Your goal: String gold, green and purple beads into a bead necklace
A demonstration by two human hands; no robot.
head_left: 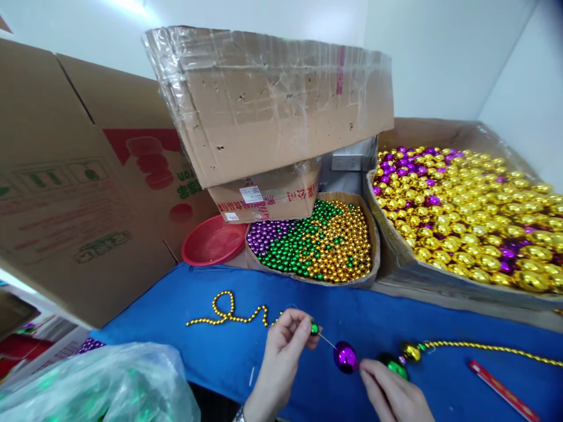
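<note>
My left hand (285, 346) is closed in a pinch at a small green bead (314, 329) on a thin string (326, 339). The string runs from there to a large shiny purple ball (345, 357). At the ball's right side, my right hand (391, 390) has its thumb and finger pressed together on the strand. Partly behind that hand is a large green ball (394, 367). Further right come a gold ball (411, 351) and a chain of small gold beads (492, 350). Another gold bead chain (237, 318) curls on the blue cloth (325, 299) left of my left hand.
A box of small purple, green and gold beads (308, 249) stands behind the cloth. To its right is a larger box of gold and purple balls (466, 211). A red basin (211, 261), stacked cartons (272, 111), a red cutter-like tool (501, 390) and a plastic bag (132, 381) surround the workplace.
</note>
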